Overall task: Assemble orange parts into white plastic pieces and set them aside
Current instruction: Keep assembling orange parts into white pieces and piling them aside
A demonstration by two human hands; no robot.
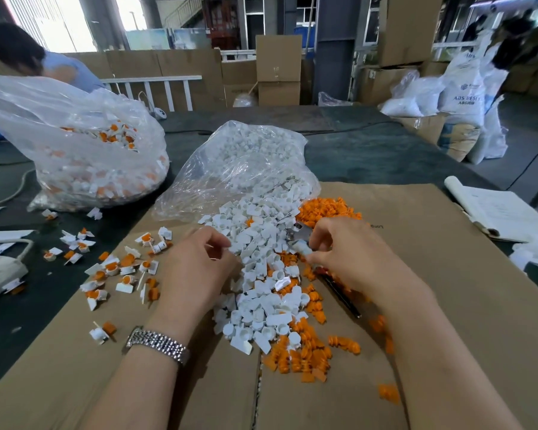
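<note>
At far left a clear bag [84, 144] of finished pieces slumped on the dark table [370, 156], and nearer, assembled pieces [118, 268] lay scattered across the cardboard sheet [448, 274] — the set-aside pile. The left hand [196, 262], watch [157, 342] on its wrist, rested at the edge of the white plastic pieces [261, 274] with fingers curled; whether it pinched one I could not tell. The right hand [339, 249] pinched a white piece [302, 246] between thumb and fingertips, just beside a metal tool [298, 232]. Orange parts [308, 352] lay to the right of the white heap, within easy reach. To seat the insert well, the cup's opening probably wanted turning upward and the orange part pressing in squarely — not tilted — before tossing it left.
</note>
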